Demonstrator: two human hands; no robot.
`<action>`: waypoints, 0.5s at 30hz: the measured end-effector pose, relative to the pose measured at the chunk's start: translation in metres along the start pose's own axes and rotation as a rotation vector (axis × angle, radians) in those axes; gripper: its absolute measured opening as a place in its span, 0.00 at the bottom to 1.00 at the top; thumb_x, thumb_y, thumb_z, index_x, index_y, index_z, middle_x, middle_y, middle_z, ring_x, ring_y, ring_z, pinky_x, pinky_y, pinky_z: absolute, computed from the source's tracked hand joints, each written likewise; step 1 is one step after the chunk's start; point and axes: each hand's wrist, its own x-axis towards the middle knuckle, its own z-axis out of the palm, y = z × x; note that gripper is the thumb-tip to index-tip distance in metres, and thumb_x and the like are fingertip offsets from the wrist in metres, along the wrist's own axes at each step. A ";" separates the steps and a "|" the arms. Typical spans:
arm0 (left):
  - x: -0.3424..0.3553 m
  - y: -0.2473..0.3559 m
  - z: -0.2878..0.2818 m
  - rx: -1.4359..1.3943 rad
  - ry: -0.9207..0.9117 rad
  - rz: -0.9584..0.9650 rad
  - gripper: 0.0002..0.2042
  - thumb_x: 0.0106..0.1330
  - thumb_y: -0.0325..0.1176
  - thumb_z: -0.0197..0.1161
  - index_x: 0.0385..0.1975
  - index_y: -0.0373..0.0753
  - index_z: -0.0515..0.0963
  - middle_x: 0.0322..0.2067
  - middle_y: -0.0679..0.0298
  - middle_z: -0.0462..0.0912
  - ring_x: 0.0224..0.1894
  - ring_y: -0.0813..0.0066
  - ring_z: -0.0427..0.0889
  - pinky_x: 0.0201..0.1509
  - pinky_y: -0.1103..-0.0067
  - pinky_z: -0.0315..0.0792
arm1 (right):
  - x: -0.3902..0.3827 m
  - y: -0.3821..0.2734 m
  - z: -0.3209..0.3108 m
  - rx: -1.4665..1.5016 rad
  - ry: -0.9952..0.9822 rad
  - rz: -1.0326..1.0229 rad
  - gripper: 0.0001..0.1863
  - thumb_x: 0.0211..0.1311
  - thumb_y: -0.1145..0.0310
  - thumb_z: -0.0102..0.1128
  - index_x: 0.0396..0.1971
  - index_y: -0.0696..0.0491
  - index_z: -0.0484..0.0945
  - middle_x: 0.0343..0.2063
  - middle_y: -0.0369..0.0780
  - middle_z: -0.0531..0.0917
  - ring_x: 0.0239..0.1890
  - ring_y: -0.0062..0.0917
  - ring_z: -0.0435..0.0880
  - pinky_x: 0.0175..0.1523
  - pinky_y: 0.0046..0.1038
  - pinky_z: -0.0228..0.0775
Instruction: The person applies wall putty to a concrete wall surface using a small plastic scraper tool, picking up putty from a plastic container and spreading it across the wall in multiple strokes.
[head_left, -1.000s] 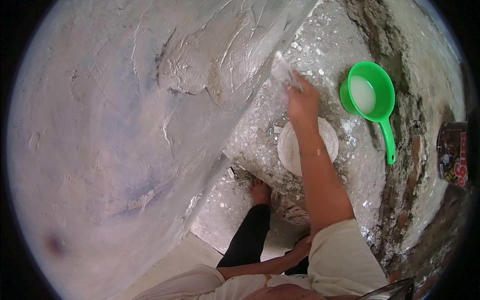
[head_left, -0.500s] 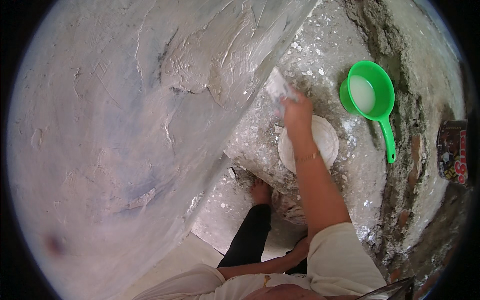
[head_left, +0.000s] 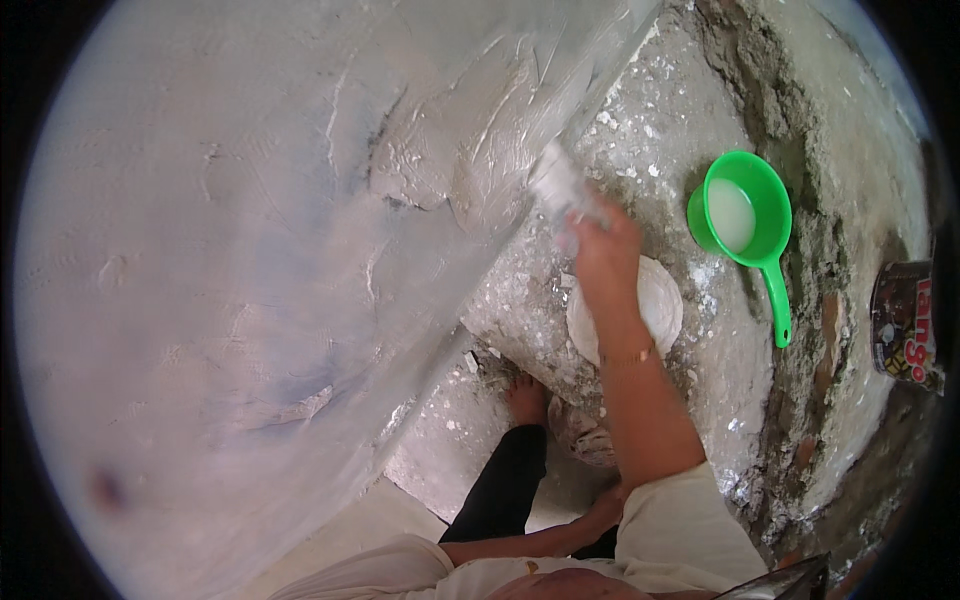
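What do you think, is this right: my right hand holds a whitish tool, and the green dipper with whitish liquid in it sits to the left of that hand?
Not quite. The head view shows the green dipper to the right of your right hand, not the left. That hand does hold a whitish tool, and whitish liquid is in the dipper.

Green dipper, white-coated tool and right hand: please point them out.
Green dipper [head_left: 770, 212]: head view, inner wall.
White-coated tool [head_left: 560, 182]: head view, blurred flat part.
Right hand [head_left: 610, 240]: head view, back of hand.
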 end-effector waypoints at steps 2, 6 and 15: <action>0.004 0.000 0.004 0.029 -0.008 -0.008 0.23 0.66 0.48 0.48 0.57 0.42 0.65 0.51 0.64 0.72 0.49 0.72 0.72 0.51 0.72 0.69 | 0.043 0.002 -0.005 -0.117 0.148 -0.034 0.23 0.56 0.79 0.53 0.54 0.60 0.70 0.35 0.42 0.81 0.31 0.19 0.78 0.32 0.20 0.71; 0.010 0.000 0.005 0.055 -0.011 -0.022 0.23 0.65 0.48 0.49 0.56 0.43 0.66 0.50 0.65 0.72 0.49 0.72 0.72 0.51 0.71 0.69 | 0.037 0.002 0.015 -0.582 0.241 -0.092 0.22 0.57 0.79 0.52 0.54 0.59 0.71 0.30 0.41 0.81 0.27 0.15 0.75 0.30 0.19 0.66; 0.007 0.013 0.003 0.059 0.010 -0.014 0.23 0.64 0.49 0.51 0.56 0.45 0.67 0.50 0.66 0.72 0.49 0.71 0.72 0.51 0.70 0.69 | -0.037 -0.052 0.005 0.049 -0.072 0.092 0.18 0.57 0.79 0.52 0.50 0.61 0.73 0.38 0.43 0.80 0.37 0.21 0.79 0.38 0.25 0.76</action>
